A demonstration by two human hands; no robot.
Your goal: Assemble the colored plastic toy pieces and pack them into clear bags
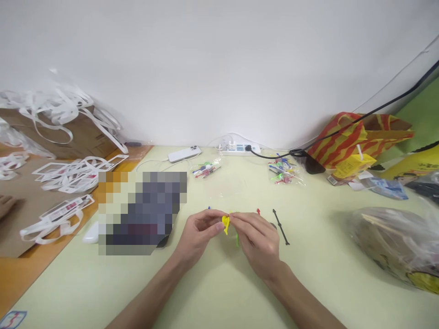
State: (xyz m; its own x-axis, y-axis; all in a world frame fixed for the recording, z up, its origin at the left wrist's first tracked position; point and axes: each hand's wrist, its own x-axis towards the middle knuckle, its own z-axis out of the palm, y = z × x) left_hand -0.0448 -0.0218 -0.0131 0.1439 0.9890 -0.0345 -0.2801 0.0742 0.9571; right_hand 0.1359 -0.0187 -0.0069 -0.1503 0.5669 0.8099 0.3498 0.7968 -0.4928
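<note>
Between the fingertips of both hands is a small yellow plastic piece (225, 224), held above the pale green table. My left hand (200, 230) pinches it from the left, thumb against its side. My right hand (257, 237) grips it from the right with fingers pressed together. A green piece (237, 241) shows below the right fingers, partly hidden. Behind the hands, the tips of a blue piece (209, 208) and a red piece (258, 211) peek out. To the right of my right hand lies a thin black stick with pointed ends (281, 227).
Bagged colourful plastic pieces (206, 169) and another such bag (284, 171) lie toward the wall, near a power strip (238, 149) and a white phone (184, 154). A blurred-out dark object (147, 214) lies left. A plastic bag (387, 242) sits right. Another person's hand (6, 204) shows far left.
</note>
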